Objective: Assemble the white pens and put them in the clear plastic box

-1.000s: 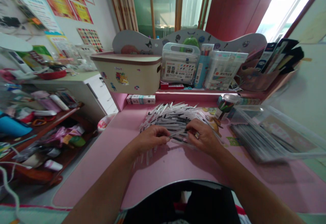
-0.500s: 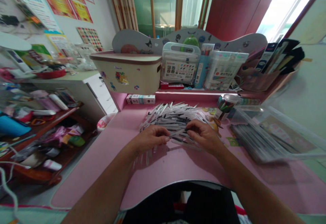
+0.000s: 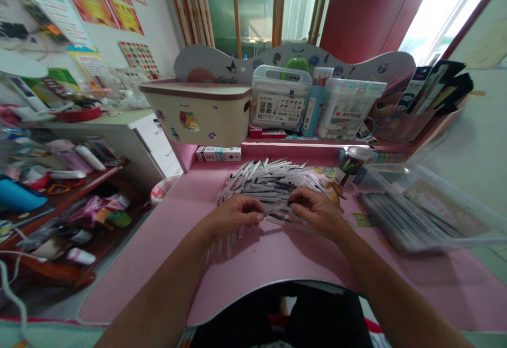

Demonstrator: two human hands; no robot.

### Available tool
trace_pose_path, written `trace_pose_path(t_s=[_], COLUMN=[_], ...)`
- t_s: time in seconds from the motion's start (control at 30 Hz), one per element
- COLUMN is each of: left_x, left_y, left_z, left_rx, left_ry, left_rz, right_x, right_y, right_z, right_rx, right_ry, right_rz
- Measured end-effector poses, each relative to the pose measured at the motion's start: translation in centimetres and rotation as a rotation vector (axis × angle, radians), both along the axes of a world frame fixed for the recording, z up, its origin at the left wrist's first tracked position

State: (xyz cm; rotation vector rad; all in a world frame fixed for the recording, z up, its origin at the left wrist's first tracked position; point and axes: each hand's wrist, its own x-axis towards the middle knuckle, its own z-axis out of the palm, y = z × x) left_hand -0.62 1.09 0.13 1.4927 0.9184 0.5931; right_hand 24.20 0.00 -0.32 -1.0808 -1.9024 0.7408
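A slim, pale pen refill (image 3: 276, 208) spans the gap between my hands, slightly tilted. My left hand (image 3: 236, 213) pinches its left end between thumb and fingertips. At the other end, the curled thumb and fingers of my right hand (image 3: 317, 210) are closed on its dark tip. Just behind and beneath lies a heaped pile of white, clear and black pen refills (image 3: 266, 180) on the pink desk (image 3: 158, 258). Several more stick out below my left wrist, partly hidden by it.
To the right stands an open clear plastic box (image 3: 431, 237) with rows of refills inside. A can holding pens (image 3: 350, 164) is behind it. A lidded cream bin (image 3: 202, 115) and marker cases (image 3: 281, 100) fill the shelf at the back. A small carton (image 3: 219, 153) lies below.
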Motion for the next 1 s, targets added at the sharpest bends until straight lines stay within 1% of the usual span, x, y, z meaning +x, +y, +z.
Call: trace_pose_path(t_s=[0.17, 0.3, 0.4, 0.57, 0.67, 0.77, 0.9, 0.97, 1.0], left_x=[-0.2, -0.2, -0.1, 0.0, -0.1, -0.1, 0.1, 0.1, 0.1], left_y=[0.2, 0.3, 0.2, 0.1, 0.2, 0.2, 0.1, 0.1, 0.1], left_z=[-0.1, -0.1, 0.0, -0.2, -0.3, -0.2, 0.0, 0.1, 0.1], left_rx=[0.019, 0.006, -0.010, -0.063, -0.076, -0.068, -0.067, -0.071, -0.072], left_ry=[0.042, 0.033, 0.020, 0.041, 0.069, 0.061, 0.028, 0.029, 0.027], left_rz=[-0.056, -0.066, -0.077, -0.112, -0.127, -0.138, -0.133, -0.127, -0.126], right_x=[0.2, 0.2, 0.0, -0.2, -0.3, -0.2, -0.1, 0.0, 0.1], right_y=[0.0, -0.1, -0.1, 0.0, 0.0, -0.1, -0.1, 0.0, 0.0], right_z=[0.5, 0.6, 0.3, 0.0, 0.0, 0.1, -0.1, -0.3, -0.5], right_rx=[-0.064, -0.135, -0.213, -0.195, -0.257, -0.287, -0.159, -0.137, -0.149], right_ry=[-0.029, -0.014, 0.059, 0.204, 0.238, 0.164, -0.035, -0.056, -0.045], right_rz=[0.029, 0.048, 0.078, 0.074, 0.075, 0.063, 0.018, 0.004, -0.001])
